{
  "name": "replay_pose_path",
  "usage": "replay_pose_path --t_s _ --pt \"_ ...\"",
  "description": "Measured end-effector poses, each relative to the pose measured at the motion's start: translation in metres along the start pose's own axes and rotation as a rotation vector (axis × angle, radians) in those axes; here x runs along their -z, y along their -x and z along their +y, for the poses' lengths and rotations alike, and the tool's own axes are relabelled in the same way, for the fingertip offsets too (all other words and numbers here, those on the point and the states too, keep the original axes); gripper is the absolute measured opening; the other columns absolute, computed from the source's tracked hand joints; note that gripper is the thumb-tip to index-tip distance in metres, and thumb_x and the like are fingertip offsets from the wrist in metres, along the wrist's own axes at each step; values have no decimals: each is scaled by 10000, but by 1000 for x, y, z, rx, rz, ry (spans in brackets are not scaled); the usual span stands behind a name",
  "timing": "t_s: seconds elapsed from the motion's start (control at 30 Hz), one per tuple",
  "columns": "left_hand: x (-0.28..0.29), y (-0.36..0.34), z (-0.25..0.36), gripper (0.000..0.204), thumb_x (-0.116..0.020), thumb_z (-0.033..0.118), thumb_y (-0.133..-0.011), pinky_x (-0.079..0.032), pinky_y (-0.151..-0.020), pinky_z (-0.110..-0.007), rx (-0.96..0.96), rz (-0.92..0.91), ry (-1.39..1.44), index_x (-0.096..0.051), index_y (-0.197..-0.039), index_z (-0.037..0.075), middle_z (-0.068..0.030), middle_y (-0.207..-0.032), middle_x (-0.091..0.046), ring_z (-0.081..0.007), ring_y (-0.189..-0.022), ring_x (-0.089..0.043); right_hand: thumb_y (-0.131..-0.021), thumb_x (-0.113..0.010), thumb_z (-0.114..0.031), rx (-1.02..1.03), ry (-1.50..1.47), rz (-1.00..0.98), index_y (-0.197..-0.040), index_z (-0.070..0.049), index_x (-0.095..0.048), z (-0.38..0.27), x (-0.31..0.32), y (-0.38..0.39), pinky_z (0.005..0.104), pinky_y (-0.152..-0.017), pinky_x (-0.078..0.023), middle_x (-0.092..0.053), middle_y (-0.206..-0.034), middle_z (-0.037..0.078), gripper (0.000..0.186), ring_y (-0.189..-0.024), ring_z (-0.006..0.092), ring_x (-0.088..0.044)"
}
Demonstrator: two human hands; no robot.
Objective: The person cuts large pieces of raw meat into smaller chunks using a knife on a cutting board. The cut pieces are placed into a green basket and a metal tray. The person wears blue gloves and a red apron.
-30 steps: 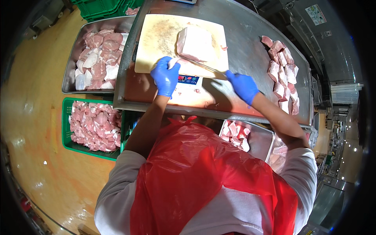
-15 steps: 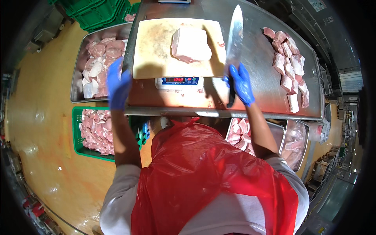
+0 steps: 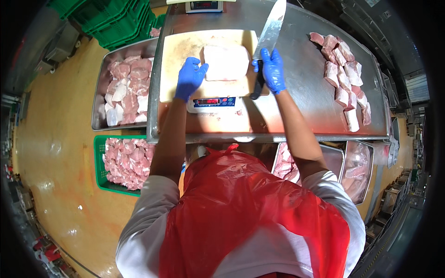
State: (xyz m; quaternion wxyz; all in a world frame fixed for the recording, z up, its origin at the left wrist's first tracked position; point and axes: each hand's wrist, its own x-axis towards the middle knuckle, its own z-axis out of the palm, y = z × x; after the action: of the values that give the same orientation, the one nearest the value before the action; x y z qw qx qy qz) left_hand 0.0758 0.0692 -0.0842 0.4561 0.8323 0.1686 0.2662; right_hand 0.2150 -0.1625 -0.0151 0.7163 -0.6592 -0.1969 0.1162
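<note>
Rightward — past the knife [image 3: 270, 34] — lie meat chunks [image 3: 344, 78].

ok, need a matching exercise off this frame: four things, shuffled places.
1. knife
2. large meat block
3. cluster of meat pieces
4. red apron

A. on the steel table, right side
B. worn over a white top
C. in the right hand
D. on the cutting board

Pairs: 1-C, 2-D, 3-A, 4-B

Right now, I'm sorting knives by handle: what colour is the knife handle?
The knife handle is black, seen best in the head view.
</note>
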Motion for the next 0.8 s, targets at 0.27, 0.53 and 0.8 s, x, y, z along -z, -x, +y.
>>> replay_pose_path --t_s 0.27,0.53,0.8 --pt "-38 70 44 323 -727 -1 -814 -545 -706 -373 -232 265 101 -603 -1113 9 -168 -974 -639 -301 -805 -656 -988 -602 -213 334 835 -305 -1085 -23 -557 8 -12 48 476 -659 -525 -674 -846 250 218 -764 449 -660" --pt "-20 106 45 149 -633 40 -878 -533 -720 -328 -254 336 -74 -674 -1012 -8 -158 -882 -679 -276 -797 -676 -933 -617 -224 664 1002 -736 -1068 -101 -552 -13 -26 12 500 -677 -517 -670 -867 209 194 -795 425 -654" --pt "23 120 47 169 -615 80 -882 -545 -738 -419 -18 382 -114 -684 -1029 35 -165 -931 -681 -351 -797 -672 -1002 -518 -248 356 1613 -891 -1075 -115 -520 -41 177 19 541 -622 -479 -646 -809 212 152 -732 457 -628"
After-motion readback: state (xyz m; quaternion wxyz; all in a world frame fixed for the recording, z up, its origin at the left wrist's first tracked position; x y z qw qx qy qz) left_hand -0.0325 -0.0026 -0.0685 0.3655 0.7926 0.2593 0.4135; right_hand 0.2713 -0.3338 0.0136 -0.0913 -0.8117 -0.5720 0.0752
